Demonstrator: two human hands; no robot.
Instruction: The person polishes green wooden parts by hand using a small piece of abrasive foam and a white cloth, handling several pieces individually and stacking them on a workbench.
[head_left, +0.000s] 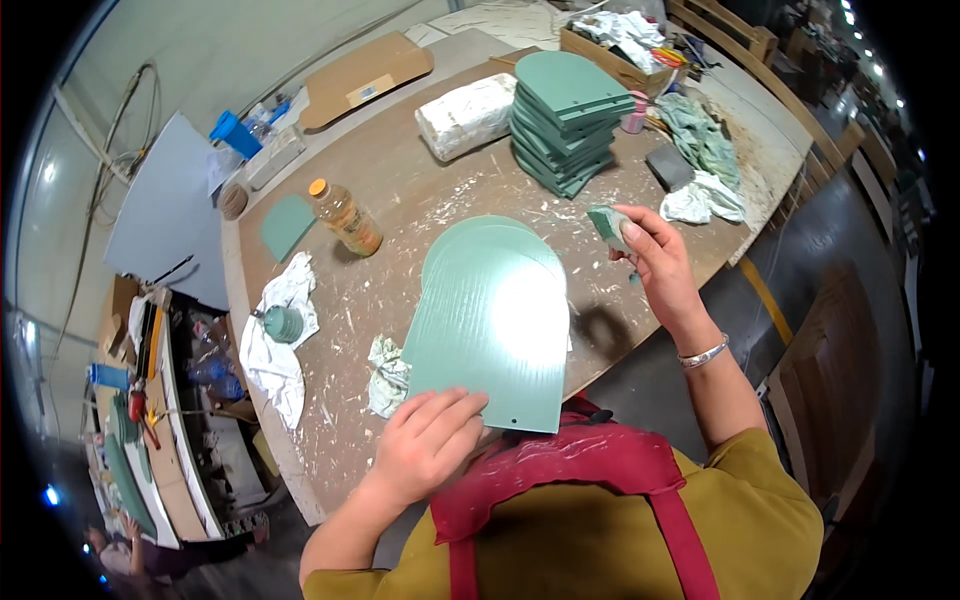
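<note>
A green arch-shaped board [495, 320] lies on the paint-spattered brown table [400, 190], on top of another board of the same shape. My left hand [430, 440] rests on its near straight edge, fingers pressing down on the lower corner. My right hand [650, 255] is raised to the right of the board and pinches a small green-stained pad [607, 226] between thumb and fingers. A metal bracelet sits on that wrist.
A stack of green arch boards [570, 120] stands at the far side beside a wrapped white bundle [465, 115]. A bottle of amber liquid [345, 215], a single small green board [287, 225], white rags [275, 345], a green-stained cloth heap [700, 140] and a cardboard box [615, 45] surround the work spot.
</note>
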